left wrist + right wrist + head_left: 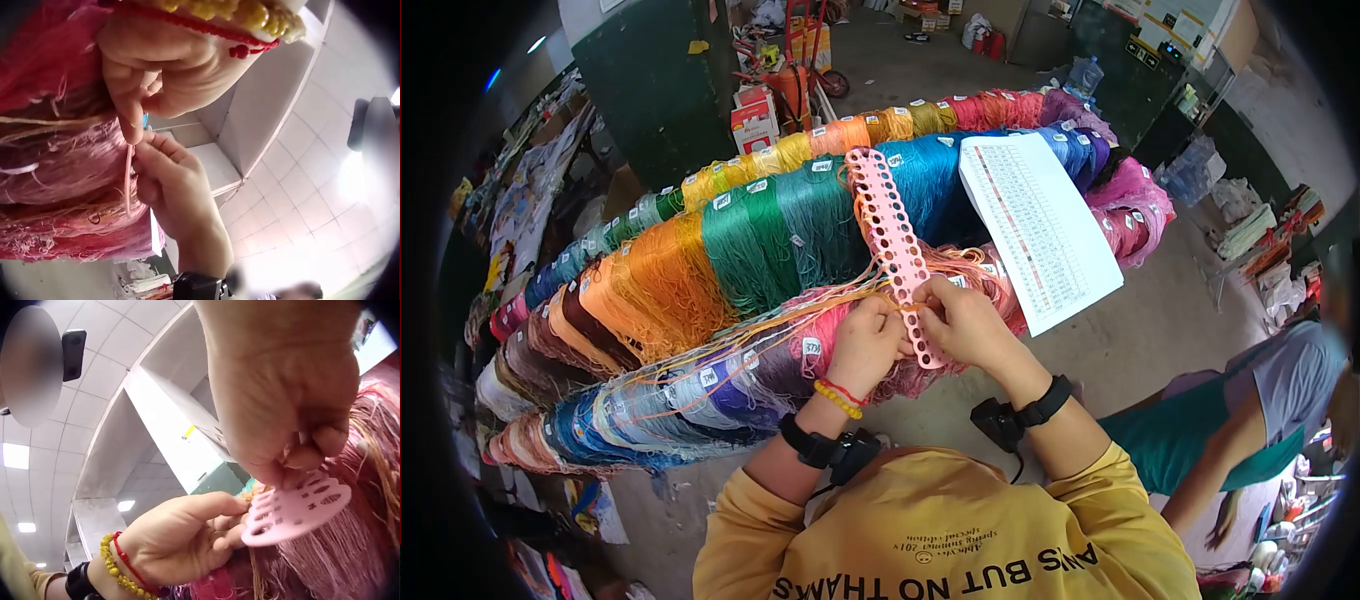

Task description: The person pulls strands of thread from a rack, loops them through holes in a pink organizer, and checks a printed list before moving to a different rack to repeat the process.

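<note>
Over a table heaped with coloured floss skeins (pixel 740 240), the right hand (pixel 965 320) grips the pink thread organiser (pixel 892 230) while the left hand (pixel 865 345) pinches a strand (pixel 840 293) at its holes, seemingly mid-threading; next, probably careful snugging

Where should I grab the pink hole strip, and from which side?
Pinch the pink hole strip by its bare near end, flat faces between thumb and finger, as the right hand does, coming from the right. It is thin and flat, and strands of floss run in from its left edge, so that side is probably crowded.
</note>
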Available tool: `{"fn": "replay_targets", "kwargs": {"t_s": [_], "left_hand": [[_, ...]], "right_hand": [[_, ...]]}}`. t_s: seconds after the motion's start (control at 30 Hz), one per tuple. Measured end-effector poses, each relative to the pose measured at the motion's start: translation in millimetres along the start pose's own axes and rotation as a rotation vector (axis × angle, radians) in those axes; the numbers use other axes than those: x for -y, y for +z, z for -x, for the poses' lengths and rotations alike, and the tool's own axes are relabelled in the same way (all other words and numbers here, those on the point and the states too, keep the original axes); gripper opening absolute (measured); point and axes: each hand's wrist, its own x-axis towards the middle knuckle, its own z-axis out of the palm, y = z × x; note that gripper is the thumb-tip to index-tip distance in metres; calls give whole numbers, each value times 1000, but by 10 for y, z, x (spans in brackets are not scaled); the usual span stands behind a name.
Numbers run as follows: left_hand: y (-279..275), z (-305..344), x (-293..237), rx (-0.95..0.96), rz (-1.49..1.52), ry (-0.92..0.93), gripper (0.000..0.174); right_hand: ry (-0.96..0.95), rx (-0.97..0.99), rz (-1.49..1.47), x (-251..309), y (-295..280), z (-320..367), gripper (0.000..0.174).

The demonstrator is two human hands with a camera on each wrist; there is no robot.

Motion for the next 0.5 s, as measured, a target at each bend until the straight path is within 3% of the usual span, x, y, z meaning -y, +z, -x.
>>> {"fn": "replay_targets", "kwargs": {"t_s": [0.2, 0.3, 0.43, 0.5], "left_hand": [[-431, 139, -121, 50, 127, 5, 8], [-492, 212, -198, 182, 567, -1, 10], [-517, 257, -267, 411, 849, -98, 12], [-512, 216, -192, 383, 714, -127, 11]], "right_hand": [[-50, 18, 133, -20, -9, 18, 18], [-34, 25, 126, 12, -25, 21, 18], [-30, -21, 84, -48, 8, 33, 14], [-5, -43, 45, -61, 17, 45, 13]]}}
